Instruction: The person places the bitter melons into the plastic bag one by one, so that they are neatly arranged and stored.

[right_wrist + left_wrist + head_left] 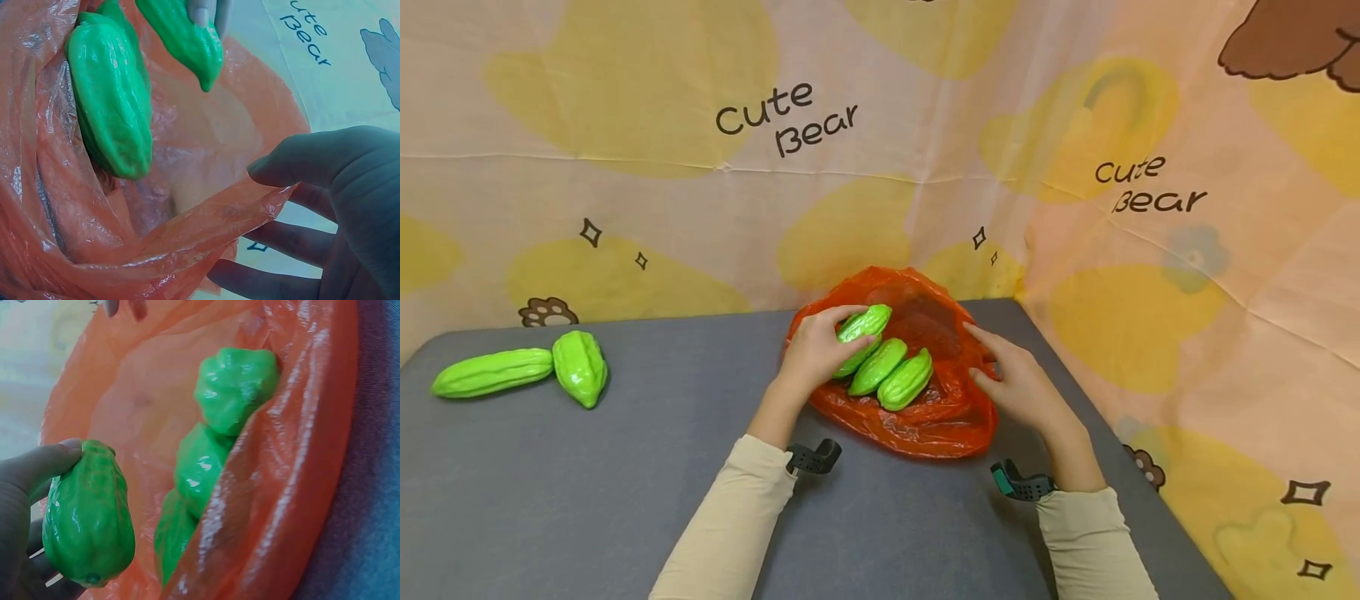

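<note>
Desk point(647, 483): grey — red bag point(917, 433) toward far-right corner
Bag: three green gourds point(906, 381) inside
Left hand point(812, 350): grasping another gourd point(90, 519) — at bag's mouth
Right hand point(1018, 387): fingers loosely parted about bag's rim

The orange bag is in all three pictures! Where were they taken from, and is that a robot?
No robot: the left hand and right hand belong to a person. The widest picture was taken from the head, looking down; the two close ones, from the wrists. The left hand holds a bumpy green vegetable. Three more green ones lie in the orange bag, and the right hand is at its rim. Two others lie on the left of the grey table.
</note>
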Demonstrator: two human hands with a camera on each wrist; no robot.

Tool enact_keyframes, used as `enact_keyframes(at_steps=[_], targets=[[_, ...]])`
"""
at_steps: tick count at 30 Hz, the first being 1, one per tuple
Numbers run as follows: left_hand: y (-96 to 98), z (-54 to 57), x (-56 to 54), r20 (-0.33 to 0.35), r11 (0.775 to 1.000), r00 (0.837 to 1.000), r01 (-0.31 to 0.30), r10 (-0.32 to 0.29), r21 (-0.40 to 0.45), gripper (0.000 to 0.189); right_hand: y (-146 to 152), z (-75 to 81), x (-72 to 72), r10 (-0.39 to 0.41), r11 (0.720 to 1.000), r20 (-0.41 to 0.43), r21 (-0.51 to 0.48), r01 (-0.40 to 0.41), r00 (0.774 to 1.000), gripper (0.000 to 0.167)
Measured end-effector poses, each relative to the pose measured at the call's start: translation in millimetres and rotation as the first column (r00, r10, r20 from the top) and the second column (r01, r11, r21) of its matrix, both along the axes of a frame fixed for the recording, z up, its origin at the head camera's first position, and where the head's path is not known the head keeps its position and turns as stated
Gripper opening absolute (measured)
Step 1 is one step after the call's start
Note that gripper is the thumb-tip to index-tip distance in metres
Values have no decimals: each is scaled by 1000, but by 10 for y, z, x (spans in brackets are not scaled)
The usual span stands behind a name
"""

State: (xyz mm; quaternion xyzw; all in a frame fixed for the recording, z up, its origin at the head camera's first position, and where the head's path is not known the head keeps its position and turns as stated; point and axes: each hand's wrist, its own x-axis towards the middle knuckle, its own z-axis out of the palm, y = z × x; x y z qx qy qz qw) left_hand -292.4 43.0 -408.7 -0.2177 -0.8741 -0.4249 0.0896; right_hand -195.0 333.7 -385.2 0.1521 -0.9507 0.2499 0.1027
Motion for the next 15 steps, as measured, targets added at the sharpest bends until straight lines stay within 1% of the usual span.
enact_keyframes(at_steps=[6,15], targets=[[30,-53,-17,9,1000,1000,9,-9,-24,47,-1,5,9,-7,1000,3,-5,7,1000,65],[58,-72,-1,28,998,1000,11,-10,-60,47,-20,14,16,-2,1000,7,-6,2,1000,65]])
